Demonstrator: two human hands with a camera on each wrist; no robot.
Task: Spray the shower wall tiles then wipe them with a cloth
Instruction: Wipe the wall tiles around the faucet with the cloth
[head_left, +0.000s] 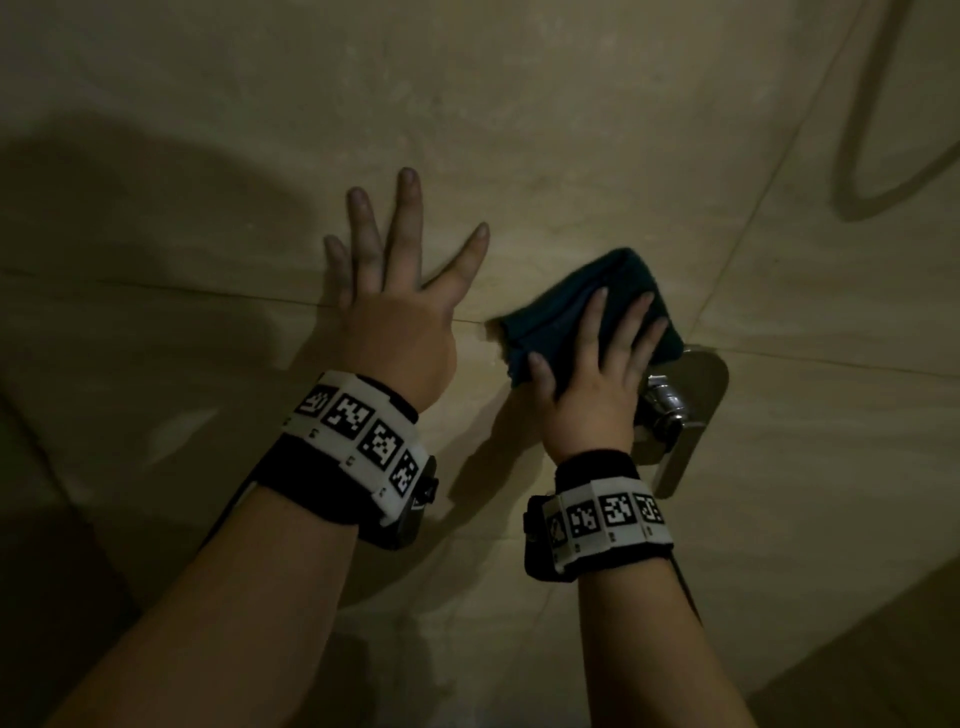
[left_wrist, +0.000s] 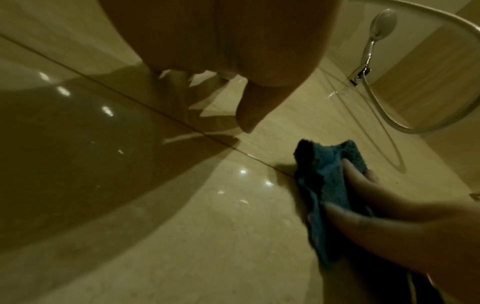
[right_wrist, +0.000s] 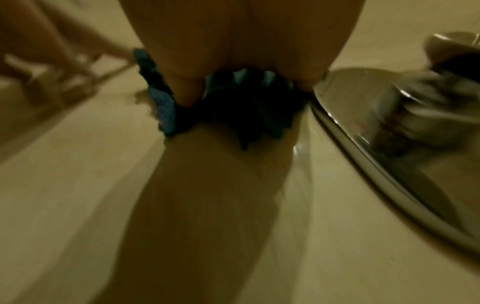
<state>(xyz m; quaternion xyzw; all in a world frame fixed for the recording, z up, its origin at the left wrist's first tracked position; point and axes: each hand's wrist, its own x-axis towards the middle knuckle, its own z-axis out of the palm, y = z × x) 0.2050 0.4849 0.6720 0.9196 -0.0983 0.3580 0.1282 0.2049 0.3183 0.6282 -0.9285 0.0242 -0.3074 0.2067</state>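
A: Both hands are up on the wall (head_left: 545, 130), beige tiles, dim light. The left hand (head_left: 400, 322) lies flat against the tiles, fingers straight and spread, holding nothing.

B: And the right hand (head_left: 597, 384) has the cloth (head_left: 576, 296), a dark blue folded one. The fingers lie fairly straight over it, thumb at its lower left edge, pressing it onto the tiles. It's a flat press, not a clenched grasp.

A: Where does the cloth sit exactly?

B: On a grout line (head_left: 208, 293) that runs across between the two hands, and just up and left of the chrome plate (head_left: 701, 410). Its lower right edge reaches the plate's top corner. The tap (head_left: 665, 410) sticks out of that plate, right beside the right palm.

A: The left wrist view gives a side look: the cloth (left_wrist: 330, 174) bunched under the right hand's fingers (left_wrist: 358, 176), fluffy pile showing, lying on the glossy tile with little light spots reflected nearby.

B: Up in the corner of that view, a shower head (left_wrist: 381, 24) in its holder, with the hose (left_wrist: 405, 127) looping down below it.

A: The right wrist view is blurred. The cloth (right_wrist: 166, 107) peeks out dark under the palm, the plate (right_wrist: 376, 144) close on the right.

B: Both wrists wear bands (head_left: 358, 436) with black-and-white square markers.
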